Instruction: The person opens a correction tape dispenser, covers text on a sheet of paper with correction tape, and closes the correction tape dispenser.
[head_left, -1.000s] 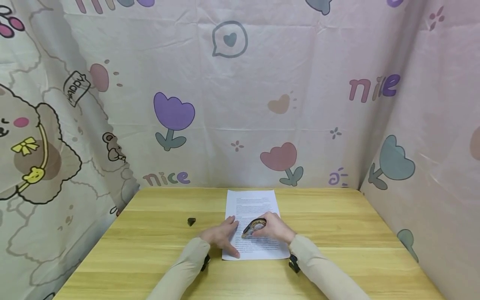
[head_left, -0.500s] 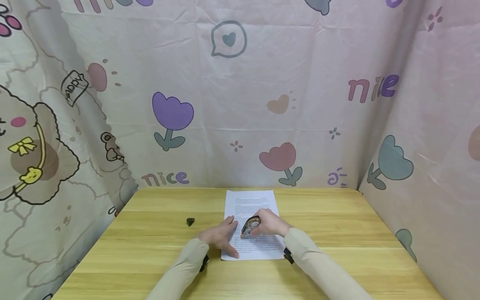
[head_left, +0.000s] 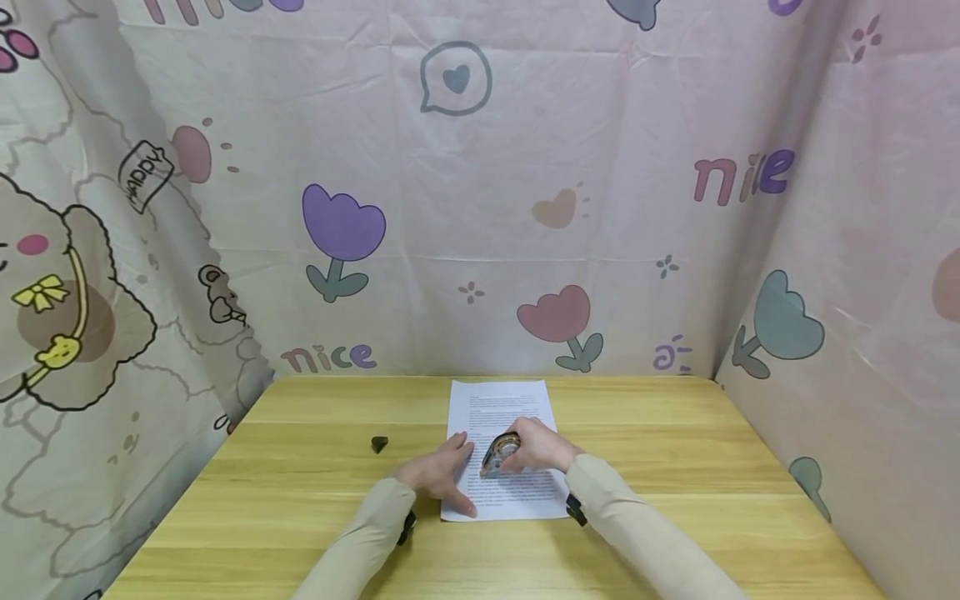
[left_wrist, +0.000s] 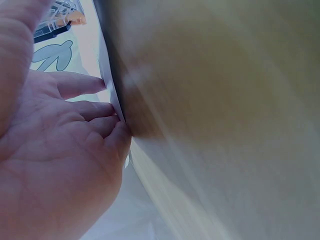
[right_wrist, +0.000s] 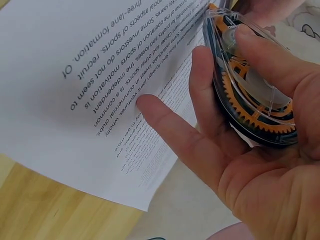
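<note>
A printed sheet of paper lies on the wooden table. My right hand grips a correction tape dispenser over the page, its tip down at the printed lines. In the right wrist view the dispenser shows a clear case with orange gears, pinched between thumb and fingers; one finger stretches out against the sheet. My left hand rests with spread fingers on the paper's left edge. The left wrist view shows that hand's palm close up, its fingertips along the table.
A small black cap-like piece lies on the table left of the paper. Patterned cloth hangs behind the table and at both sides.
My right hand has drawn the correction tape dispenser slightly left and tilted it more upright, mostly in the first half second. The left hand stays on the paper.
</note>
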